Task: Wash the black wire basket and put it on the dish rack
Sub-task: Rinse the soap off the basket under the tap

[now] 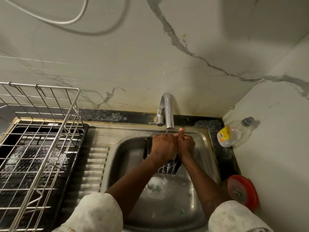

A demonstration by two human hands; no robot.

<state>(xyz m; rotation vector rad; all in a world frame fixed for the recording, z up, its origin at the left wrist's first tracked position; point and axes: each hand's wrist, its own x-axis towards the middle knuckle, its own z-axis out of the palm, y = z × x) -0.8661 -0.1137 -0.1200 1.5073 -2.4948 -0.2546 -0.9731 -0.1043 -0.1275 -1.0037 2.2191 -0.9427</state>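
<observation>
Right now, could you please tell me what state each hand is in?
Left hand: grips the black wire basket.
Right hand: fingers curled, thumb up; what it holds cannot be told.

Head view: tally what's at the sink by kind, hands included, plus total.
black wire basket: 1
dish rack: 1
faucet: 1
dish soap bottle: 1
red round tub: 1
hands: 2 (left hand, right hand)
Total: 7

Dim, yellowish light; wide-angle bending at the edges; hands (173, 144) slightly motion-blurred.
</observation>
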